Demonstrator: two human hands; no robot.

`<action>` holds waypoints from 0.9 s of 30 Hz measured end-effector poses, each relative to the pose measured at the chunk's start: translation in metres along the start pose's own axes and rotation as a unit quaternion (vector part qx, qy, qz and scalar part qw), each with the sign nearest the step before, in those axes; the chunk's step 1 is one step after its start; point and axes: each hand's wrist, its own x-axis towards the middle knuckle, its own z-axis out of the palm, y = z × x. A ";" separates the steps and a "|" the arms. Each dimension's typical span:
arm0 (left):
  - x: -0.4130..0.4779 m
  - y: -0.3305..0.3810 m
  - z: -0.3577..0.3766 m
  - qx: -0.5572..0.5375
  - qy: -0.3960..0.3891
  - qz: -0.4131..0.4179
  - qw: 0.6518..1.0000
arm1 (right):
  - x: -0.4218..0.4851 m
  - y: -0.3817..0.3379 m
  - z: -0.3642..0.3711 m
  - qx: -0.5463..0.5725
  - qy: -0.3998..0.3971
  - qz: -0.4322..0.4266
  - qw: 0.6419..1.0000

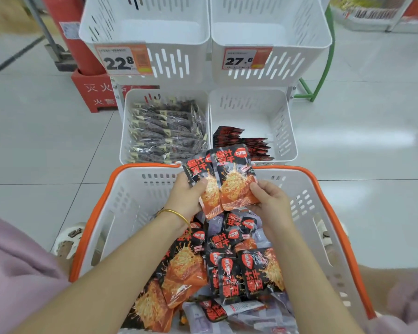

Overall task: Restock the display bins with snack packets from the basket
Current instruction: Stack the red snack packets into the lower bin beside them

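Note:
Both my hands hold a small stack of black-and-orange snack packets (pixel 227 179) above the far end of the white basket with the orange rim (pixel 333 196). My left hand (pixel 186 196) grips the stack's left edge, and my right hand (pixel 268 201) pinches its lower right corner. Several more of the same packets (pixel 227 266) lie loose in the basket below. The lower right display bin (pixel 285 131) holds a short row of these packets (pixel 241 143) at its front left. The lower left bin (pixel 124 131) is full of dark packets (pixel 164 131).
Two white upper bins (pixel 145 27) (pixel 270 27) with price tags 22.8 (pixel 123 59) and 27.6 (pixel 244 59) stand above, with nothing visible inside. A red fire-extinguisher stand (pixel 92 92) is at the left, a green rack leg (pixel 307 90) at the right. Grey tiled floor (pixel 372 121) surrounds the display.

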 end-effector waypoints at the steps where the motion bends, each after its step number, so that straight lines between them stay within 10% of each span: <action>1: -0.003 0.002 0.001 0.010 -0.004 0.006 1.000 | -0.001 0.000 0.003 -0.007 -0.005 -0.001 1.000; 11: -0.005 0.012 0.008 0.116 -0.020 0.114 0.986 | 0.000 -0.010 0.015 -0.155 -0.018 -0.063 0.986; 19: 0.028 0.048 0.037 0.256 -0.146 0.199 0.934 | 0.057 -0.105 -0.001 -0.324 -0.264 -0.058 0.907; 27: 0.118 0.058 0.050 0.495 -0.007 0.295 0.817 | 0.156 -0.135 -0.023 -0.308 0.007 -0.246 0.919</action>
